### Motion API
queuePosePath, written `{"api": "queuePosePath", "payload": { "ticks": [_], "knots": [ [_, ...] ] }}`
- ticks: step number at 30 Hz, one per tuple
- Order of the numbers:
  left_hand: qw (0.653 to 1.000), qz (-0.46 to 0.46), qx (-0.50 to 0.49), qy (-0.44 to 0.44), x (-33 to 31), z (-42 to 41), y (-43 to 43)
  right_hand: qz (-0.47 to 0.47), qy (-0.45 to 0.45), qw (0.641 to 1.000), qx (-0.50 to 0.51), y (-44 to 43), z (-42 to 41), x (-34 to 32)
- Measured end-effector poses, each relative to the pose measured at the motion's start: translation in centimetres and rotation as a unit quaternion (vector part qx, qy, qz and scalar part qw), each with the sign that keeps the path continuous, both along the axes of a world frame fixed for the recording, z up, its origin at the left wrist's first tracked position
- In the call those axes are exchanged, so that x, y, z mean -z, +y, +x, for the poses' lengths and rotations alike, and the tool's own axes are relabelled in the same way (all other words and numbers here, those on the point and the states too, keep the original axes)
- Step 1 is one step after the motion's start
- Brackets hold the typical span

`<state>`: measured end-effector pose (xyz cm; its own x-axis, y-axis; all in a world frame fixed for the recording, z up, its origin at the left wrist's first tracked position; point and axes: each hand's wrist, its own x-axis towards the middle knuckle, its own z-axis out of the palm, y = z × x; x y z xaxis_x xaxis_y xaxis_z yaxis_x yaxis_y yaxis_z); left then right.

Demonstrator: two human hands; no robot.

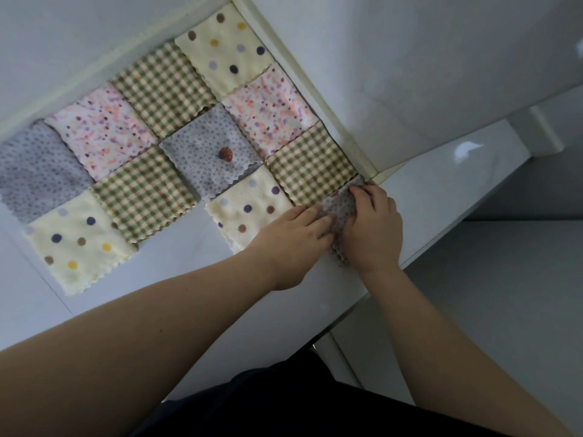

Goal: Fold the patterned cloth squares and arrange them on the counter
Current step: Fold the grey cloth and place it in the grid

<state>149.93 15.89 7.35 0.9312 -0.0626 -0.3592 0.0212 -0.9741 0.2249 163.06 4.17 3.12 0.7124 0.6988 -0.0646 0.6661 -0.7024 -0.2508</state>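
Head view shows my left hand (296, 234) lying flat, fingers straight, pressing the near-left part of the grey dotted cloth (342, 205). My right hand (373, 230) has its fingers bent over the cloth's far corner and seems to pinch it. I judge this pairing pins the small folded square while its edge is lined up. It sits on the table (441, 197) at the right end of the near row, touching the green check cloth (312, 165) beyond it and the cream polka-dot cloth (249, 206) to its left, closing the grid that fills the table to the left. Both hands cover most of the cloth, so I cannot tell how neatly it is folded or whether its edges are square. At far left another grey square runs out of frame.
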Motion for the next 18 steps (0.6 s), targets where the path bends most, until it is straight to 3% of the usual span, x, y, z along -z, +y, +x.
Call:
{"api": "queuePosePath", "payload": {
  "ticks": [3,9,12,18],
  "knots": [
    [0.999,0.021,-0.014,0.030,-0.1,0.2,-0.1,-0.005,0.023,1.000,0.014,0.8,-0.3,-0.4],
    [0.998,0.031,-0.037,-0.041,-1.2,-0.3,-0.7,-0.037,0.015,0.999,-0.025,0.1,-0.7,0.2],
    [0.997,0.018,-0.069,-0.022,-1.7,-1.7,-0.8,-0.049,0.016,0.998,-0.023,0.4,-0.7,0.0],
    [0.977,-0.036,-0.205,-0.043,-3.1,-6.8,-1.0,0.043,-0.026,0.996,-0.071,1.5,-3.4,-1.7]
  ]
}}
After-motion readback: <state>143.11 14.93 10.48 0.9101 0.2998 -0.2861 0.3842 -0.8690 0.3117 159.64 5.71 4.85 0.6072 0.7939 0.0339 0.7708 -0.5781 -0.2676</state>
